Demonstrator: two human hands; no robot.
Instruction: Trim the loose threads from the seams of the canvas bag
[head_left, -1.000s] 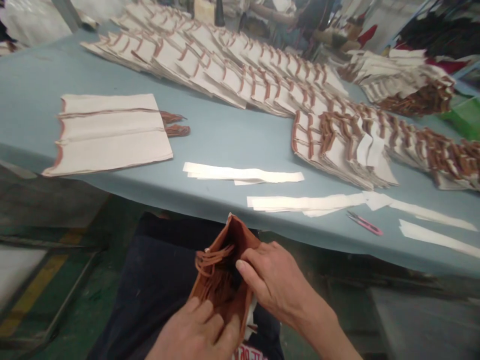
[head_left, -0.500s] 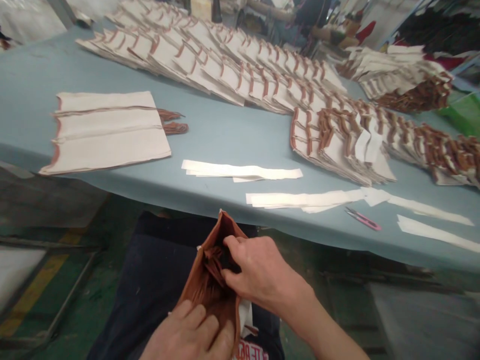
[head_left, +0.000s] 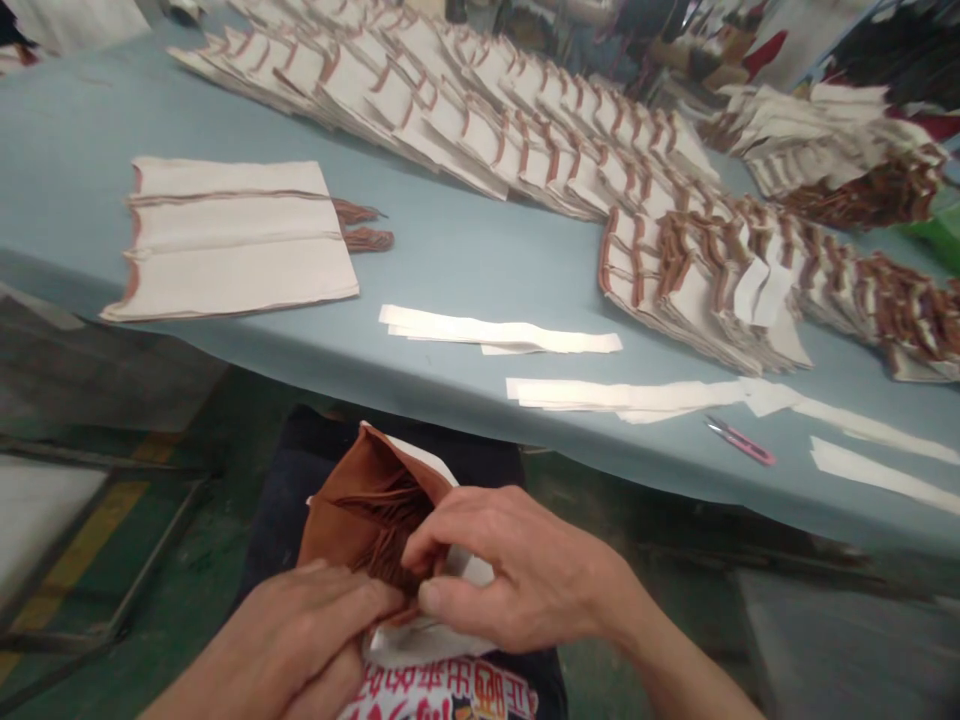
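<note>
On my lap is a brown suede-like pouch with a pale outer side, its mouth spread apart and brown fringe strands inside. My left hand is closed on its near side, with fingertips at the rim. Beside it my right hand has thumb and forefinger bent together at the pouch's near right edge, close to the fringe. What lies between those fingertips is partly hidden. A flat cream piece with brown tassels poking out of its right end lies on the table.
Overlapping rows of cream and brown pieces run along the back, with a bundle at the right. Cream strips and pink thread snips lie near the front edge. Another heap stands far right.
The pouch has turned and its mouth is spread wider, showing more fringe. My right hand has come down and nearer to my left hand, which has shifted left. The view has moved slightly.
</note>
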